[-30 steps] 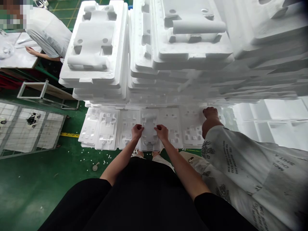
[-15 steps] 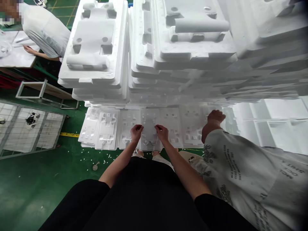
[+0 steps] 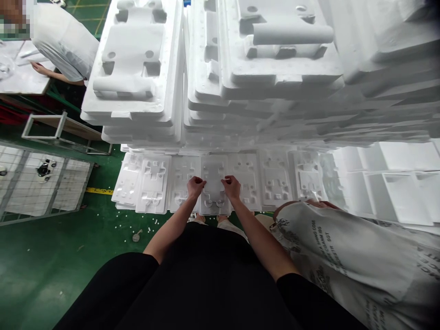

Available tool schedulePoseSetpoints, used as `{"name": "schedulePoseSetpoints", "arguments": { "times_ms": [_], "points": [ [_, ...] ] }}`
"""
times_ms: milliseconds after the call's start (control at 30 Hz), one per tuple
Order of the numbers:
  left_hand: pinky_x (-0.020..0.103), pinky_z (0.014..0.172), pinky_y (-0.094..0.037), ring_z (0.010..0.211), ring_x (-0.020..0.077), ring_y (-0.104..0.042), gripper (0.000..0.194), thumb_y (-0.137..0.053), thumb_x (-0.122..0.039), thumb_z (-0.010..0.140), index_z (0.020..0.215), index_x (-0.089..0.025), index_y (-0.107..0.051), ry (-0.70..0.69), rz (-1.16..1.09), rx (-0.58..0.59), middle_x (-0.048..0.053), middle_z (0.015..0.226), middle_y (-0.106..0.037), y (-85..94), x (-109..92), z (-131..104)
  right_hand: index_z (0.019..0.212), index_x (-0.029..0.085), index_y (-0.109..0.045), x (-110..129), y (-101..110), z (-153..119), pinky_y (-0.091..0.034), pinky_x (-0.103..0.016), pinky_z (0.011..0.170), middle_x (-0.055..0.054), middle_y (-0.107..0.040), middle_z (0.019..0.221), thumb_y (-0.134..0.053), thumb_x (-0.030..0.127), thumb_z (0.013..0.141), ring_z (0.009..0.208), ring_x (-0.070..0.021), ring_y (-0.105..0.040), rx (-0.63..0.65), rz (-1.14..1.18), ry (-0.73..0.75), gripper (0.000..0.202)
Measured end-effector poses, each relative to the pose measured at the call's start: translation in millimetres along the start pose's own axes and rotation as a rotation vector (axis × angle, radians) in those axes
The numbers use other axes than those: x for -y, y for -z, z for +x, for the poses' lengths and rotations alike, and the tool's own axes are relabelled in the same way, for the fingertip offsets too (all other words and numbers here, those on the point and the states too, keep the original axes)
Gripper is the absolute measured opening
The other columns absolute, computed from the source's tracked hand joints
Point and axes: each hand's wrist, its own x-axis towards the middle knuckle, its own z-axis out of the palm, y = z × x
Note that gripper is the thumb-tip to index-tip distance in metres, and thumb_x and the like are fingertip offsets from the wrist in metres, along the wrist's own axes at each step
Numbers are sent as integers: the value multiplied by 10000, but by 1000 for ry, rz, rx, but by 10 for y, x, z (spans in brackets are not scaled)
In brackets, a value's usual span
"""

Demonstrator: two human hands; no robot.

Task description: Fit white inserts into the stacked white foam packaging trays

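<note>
A thin, smooth pale sheet (image 3: 213,179) hangs over or lies on the middle white foam packing tray (image 3: 213,210); whether it touches the tray I cannot tell. My left hand (image 3: 196,186) pinches its left edge with thumb and forefinger. At the right edge my right hand (image 3: 231,187) pinches it in the same way. The recesses in the near part of the tray show below the sheet, while the part behind it is covered. Similar moulded foam trays (image 3: 153,183) lie in a row on both sides.
Tall stacks of foam trays (image 3: 132,46) rise in front of me. Close on my right is a co-worker in a grey printed shirt (image 3: 330,247). A wire-mesh cart (image 3: 20,201) stands at left, near a white-framed trolley (image 3: 62,126). Foam crumbs litter the green floor (image 3: 85,261).
My hands stay nearly in place, shifting slightly with the sheet. The co-worker's hand at right has drawn back from the trays towards the body, uncovering the rightmost tray.
</note>
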Motion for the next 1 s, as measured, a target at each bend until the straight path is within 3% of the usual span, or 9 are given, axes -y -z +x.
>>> {"name": "schedulePoseSetpoints", "arguments": {
  "times_ms": [367, 1000],
  "points": [
    [258, 606, -504, 560, 132, -628, 155, -767, -177, 696, 681, -202, -615, 0, 59, 29, -37, 591, -631, 41, -67, -57, 926, 209, -677, -74, -21, 16, -510, -359, 789, -44, -728, 748, -643, 420, 741, 753, -238, -684, -3, 38, 14, 283],
    [273, 660, -490, 614, 143, -632, 132, -760, -211, 690, 697, -209, -629, -59, 141, 16, -29, 623, -650, 14, 25, -14, 924, 208, -671, -55, -27, 6, -493, -380, 859, -43, -723, 748, -627, 391, 742, 761, -239, -679, -2, 16, 20, 261]
  ]
}}
